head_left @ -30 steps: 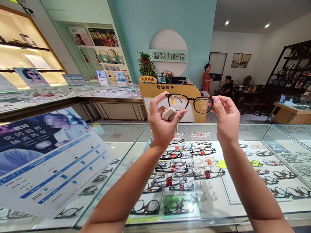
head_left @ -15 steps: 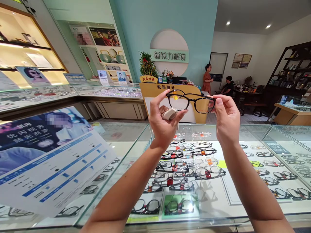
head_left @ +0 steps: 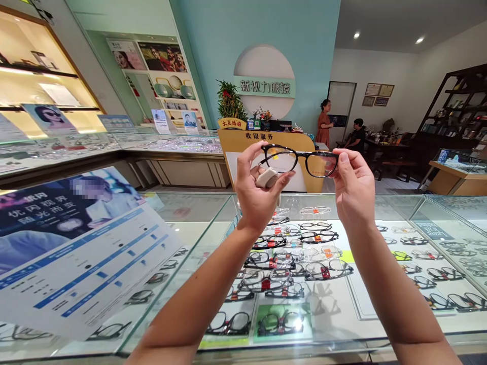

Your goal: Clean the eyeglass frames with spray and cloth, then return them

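A pair of black-rimmed eyeglasses (head_left: 302,155) is held up level at chest height above the glass counter, lenses facing me. My left hand (head_left: 254,195) pinches the left end of the frame between its fingers. Tucked in that same hand is a small off-white object (head_left: 267,177), perhaps a folded cloth; its kind is unclear. At the right end, my right hand (head_left: 355,185) grips the frame between thumb and fingers. The temples show behind the lenses, partly hidden by the rims and hands.
Below my arms, a glass display case (head_left: 338,332) holds rows of eyeglasses (head_left: 319,236). A printed sign (head_left: 87,253) leans at the left. Beyond are a yellow service desk (head_left: 236,147) and two people (head_left: 324,124) at the back right.
The eyeglasses have tilted a little: their temples, which showed above the rims, now appear behind the lenses. Both hands keep their hold and have barely shifted.
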Demonstrator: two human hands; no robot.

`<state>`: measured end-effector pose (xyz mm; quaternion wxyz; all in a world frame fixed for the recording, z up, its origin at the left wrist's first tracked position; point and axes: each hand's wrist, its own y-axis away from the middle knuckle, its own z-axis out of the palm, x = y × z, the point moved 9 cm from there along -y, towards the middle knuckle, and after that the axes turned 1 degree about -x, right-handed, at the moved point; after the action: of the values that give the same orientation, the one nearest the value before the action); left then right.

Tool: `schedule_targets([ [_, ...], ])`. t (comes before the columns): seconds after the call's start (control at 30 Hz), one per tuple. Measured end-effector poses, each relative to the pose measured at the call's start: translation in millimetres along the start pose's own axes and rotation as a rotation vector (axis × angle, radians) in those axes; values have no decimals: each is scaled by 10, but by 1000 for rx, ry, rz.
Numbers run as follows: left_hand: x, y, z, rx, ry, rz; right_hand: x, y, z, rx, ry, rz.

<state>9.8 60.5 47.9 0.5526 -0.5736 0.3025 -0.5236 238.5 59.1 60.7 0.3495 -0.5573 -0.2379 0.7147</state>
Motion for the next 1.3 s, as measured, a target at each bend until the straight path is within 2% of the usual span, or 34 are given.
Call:
schedule_targets([
  [0.17, -42, -13, -5, -7, 71, -86, 5, -8, -39, 36, -33, 31],
  [0.37, -102, -34, 12, -34, 189, -207, 19, -21, -21, 5, -14, 83],
  [0.67, -103, -62, 57, -77, 380, -173, 83, 3, 21, 5, -87, 168],
  [0.87, -75, -51, 56, -67, 428, -132, 135, 15, 36, -5, -132, 241],
  [1.13, -156, -37, 53, 3, 461, -325, 135, 49, 57, -2, -110, 281],
  [1.3, -174, -17, 34, 21, 428, -368, 204, 49, 49, -22, -69, 312],
])
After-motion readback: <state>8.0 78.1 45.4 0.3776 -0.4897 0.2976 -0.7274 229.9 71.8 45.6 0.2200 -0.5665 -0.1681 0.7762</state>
